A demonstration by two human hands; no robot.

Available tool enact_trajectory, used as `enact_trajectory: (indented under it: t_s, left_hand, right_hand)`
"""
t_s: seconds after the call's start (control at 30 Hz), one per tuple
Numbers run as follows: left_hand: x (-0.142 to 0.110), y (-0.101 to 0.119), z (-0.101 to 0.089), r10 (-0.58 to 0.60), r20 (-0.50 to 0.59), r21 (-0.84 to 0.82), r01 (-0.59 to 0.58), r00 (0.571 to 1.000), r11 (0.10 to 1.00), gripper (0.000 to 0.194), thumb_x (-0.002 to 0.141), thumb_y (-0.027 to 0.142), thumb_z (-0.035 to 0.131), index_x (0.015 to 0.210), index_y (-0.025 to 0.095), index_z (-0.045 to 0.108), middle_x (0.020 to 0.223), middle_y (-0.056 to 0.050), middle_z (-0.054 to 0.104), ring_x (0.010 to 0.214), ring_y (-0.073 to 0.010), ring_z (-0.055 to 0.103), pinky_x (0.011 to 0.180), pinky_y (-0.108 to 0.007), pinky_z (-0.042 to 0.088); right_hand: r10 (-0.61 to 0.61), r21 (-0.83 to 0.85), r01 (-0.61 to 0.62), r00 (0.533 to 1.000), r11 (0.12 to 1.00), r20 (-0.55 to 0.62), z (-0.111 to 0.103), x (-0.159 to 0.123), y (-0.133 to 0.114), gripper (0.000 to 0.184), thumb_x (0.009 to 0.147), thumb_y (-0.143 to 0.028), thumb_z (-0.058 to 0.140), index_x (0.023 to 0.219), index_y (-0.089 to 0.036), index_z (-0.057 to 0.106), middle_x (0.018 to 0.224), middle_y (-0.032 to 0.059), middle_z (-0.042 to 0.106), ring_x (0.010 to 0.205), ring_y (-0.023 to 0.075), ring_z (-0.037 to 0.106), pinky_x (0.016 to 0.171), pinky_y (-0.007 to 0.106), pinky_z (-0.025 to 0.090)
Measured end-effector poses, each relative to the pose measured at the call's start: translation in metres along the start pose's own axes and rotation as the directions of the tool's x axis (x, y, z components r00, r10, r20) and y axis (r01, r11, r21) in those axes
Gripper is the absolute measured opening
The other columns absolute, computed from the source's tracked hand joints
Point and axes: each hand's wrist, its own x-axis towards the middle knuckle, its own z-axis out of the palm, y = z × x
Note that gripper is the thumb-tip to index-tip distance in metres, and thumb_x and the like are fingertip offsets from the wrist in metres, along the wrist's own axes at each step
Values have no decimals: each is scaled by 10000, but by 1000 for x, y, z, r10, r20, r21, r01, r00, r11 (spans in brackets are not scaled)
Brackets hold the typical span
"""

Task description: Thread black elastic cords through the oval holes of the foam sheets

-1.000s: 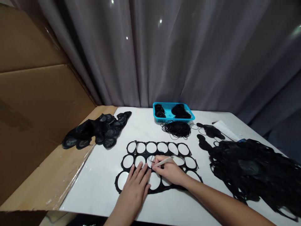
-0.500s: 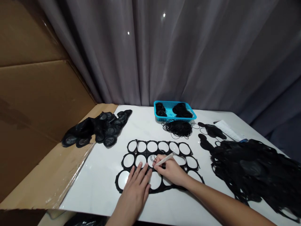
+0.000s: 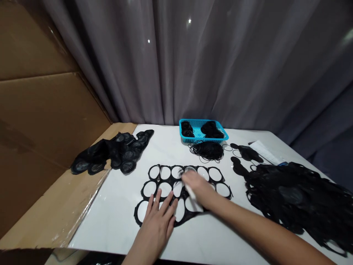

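Note:
A black sheet (image 3: 187, 217) with rows of large round holes lies flat on the white table. My left hand (image 3: 159, 217) is pressed palm down on its lower left part, fingers spread. Over the middle of the sheet, my right hand (image 3: 197, 187) is smeared by motion. Its fingers are closed on a white pen-like tool (image 3: 191, 195), which now slants down toward me. Thin black strands (image 3: 181, 171) show at the right fingertips; whether they are pinched there is too blurred to say.
A blue basket (image 3: 204, 139) holding black bundles stands at the back, with a pile of thin black rings (image 3: 208, 151) before it. A large black heap (image 3: 300, 195) covers the right side. Black round pieces (image 3: 121, 151) lie left, by a cardboard box (image 3: 46, 140).
My right hand has moved up and slightly away over the sheet, and the tool has swung to point down toward me. My left hand stays on the sheet.

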Motion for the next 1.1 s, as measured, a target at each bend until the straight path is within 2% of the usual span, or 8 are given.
enact_trajectory:
  t_s: [0.13, 0.27, 0.37, 0.47, 0.67, 0.8, 1.0, 1.1]
  left_hand:
    - [1, 0, -6, 14, -10, 0, -14, 1000, 1000, 512, 923, 197, 533, 1426, 292, 511, 1535, 1, 450, 1405, -380, 383, 1045, -577, 437]
    - [7, -12, -16, -38, -55, -135, 30, 998, 990, 420, 956, 234, 510, 1371, 270, 556, 1454, -51, 542, 1356, -329, 467, 1020, -517, 487]
    - [10, -34, -14, -224, -113, -221, 196, 968, 955, 364, 1010, 270, 420, 1336, 227, 574, 1396, -105, 577, 1272, -275, 557, 998, -454, 513]
    - [6, -62, -3, -253, -95, -173, 234, 963, 957, 437, 1014, 369, 414, 1411, 212, 506, 1413, -120, 568, 1295, -299, 543, 1034, -505, 473]
    - [-4, -82, -4, -252, -108, -65, 246, 962, 967, 453, 1023, 421, 393, 1410, 219, 515, 1478, -119, 510, 1390, -339, 435, 1063, -565, 416]
    - [-6, -51, -14, -172, -213, -65, 162, 962, 985, 404, 1006, 404, 460, 1333, 191, 562, 1424, -139, 549, 1320, -318, 512, 1076, -522, 426]
    - [-20, -10, -7, -161, -213, -23, 160, 964, 987, 390, 1006, 346, 458, 1341, 171, 552, 1348, -137, 609, 1229, -299, 589, 980, -443, 515]
    - [-25, -8, -5, -181, -202, -34, 177, 963, 984, 410, 1000, 327, 469, 1373, 169, 530, 1369, -136, 598, 1262, -305, 568, 1002, -455, 496]
  right_hand:
    - [339, 106, -322, 908, 941, -246, -29, 26, 50, 144, 905, -185, 466, 779, -208, 533, 788, 66, 639, 753, 213, 578, 678, 320, 471]
    - [640, 610, -500, 768, 615, -15, -40, 22, 66, 206, 820, -266, 637, 696, -215, 481, 750, 29, 677, 572, 142, 566, 468, 228, 424]
    - [653, 863, -480, 706, 158, 274, -39, 14, 61, 241, 748, -222, 743, 707, -201, 506, 835, 76, 728, 653, 150, 653, 389, 174, 404]
    - [595, 892, -420, 678, -168, 432, -41, 10, 58, 164, 724, -124, 762, 771, -149, 607, 868, 121, 738, 736, 145, 697, 429, 131, 469]
    - [497, 856, -306, 712, -416, 496, -38, 18, 42, 206, 709, -63, 755, 723, -171, 580, 954, 99, 735, 831, 131, 703, 640, 163, 570]
    - [338, 860, -403, 799, -313, 497, -16, 30, 9, 304, 705, -159, 794, 677, -185, 493, 945, 92, 735, 871, 145, 685, 714, 214, 535]
    - [198, 798, -431, 903, 421, 382, 30, 29, -34, 204, 752, -206, 713, 706, -194, 515, 879, 24, 712, 798, 154, 613, 712, 264, 456]
    - [161, 689, -371, 922, 623, 351, 38, 23, -41, 137, 778, -168, 645, 697, -192, 537, 835, 1, 675, 780, 146, 571, 697, 255, 430]
